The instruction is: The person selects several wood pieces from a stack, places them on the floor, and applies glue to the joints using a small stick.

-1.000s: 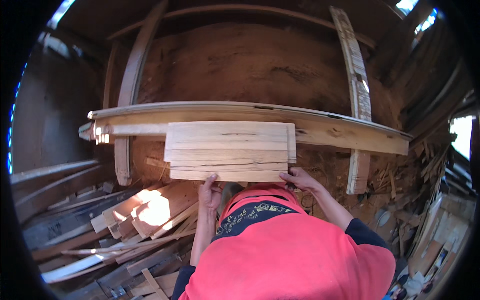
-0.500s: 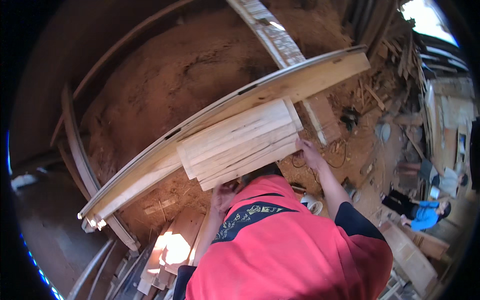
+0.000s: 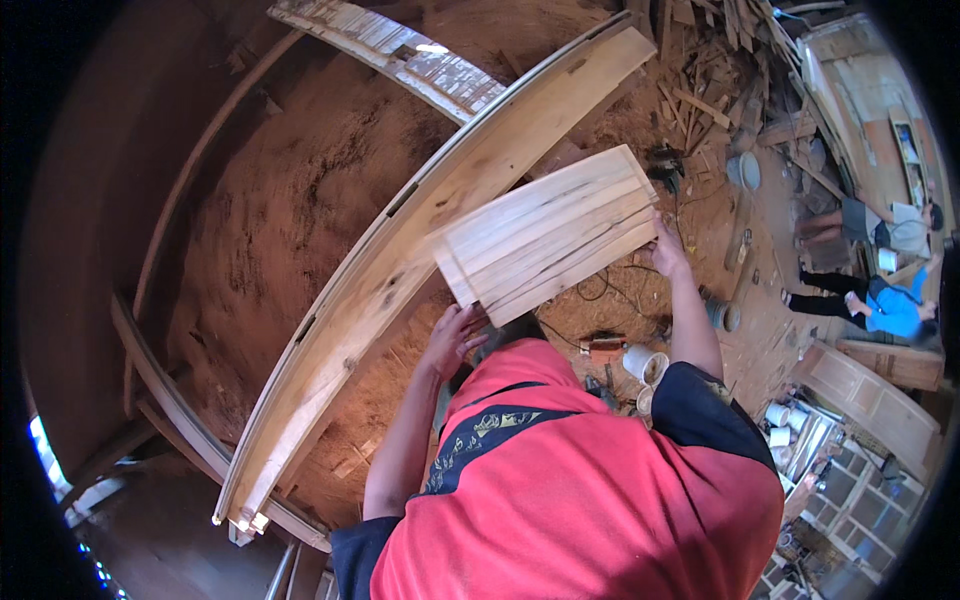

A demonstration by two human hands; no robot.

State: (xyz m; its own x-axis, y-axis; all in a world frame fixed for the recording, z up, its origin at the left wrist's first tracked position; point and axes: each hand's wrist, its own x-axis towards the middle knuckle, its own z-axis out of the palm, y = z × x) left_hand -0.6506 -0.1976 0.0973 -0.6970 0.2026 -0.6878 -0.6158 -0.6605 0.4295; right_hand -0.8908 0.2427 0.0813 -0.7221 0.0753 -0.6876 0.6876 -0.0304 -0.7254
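A pale wooden panel [image 3: 550, 240], made of several joined boards with dark streaks in the grain, is held tilted in front of my body. My right hand [image 3: 668, 250] grips its right end, near the lower corner. At its lower left corner is my left hand [image 3: 455, 338], fingers bent and fingertips against the edge. The panel's far left corner overlaps a long wooden beam [image 3: 400, 275] in this view; whether they touch, I cannot tell. The undersides of the panel and the fingers beneath it are hidden.
A light-stained plank [image 3: 400, 60] meets the beam's far side. Reddish sawdust [image 3: 290, 170] covers the ground. White buckets [image 3: 640, 362], a cable and scrap wood [image 3: 700, 110] lie to the right. Two people, one in a blue top [image 3: 893, 308], are at the far right.
The panel has moved right and away from the long beam, with both hands on it. My view has turned, so the beam slants more steeply and more of the right side shows.
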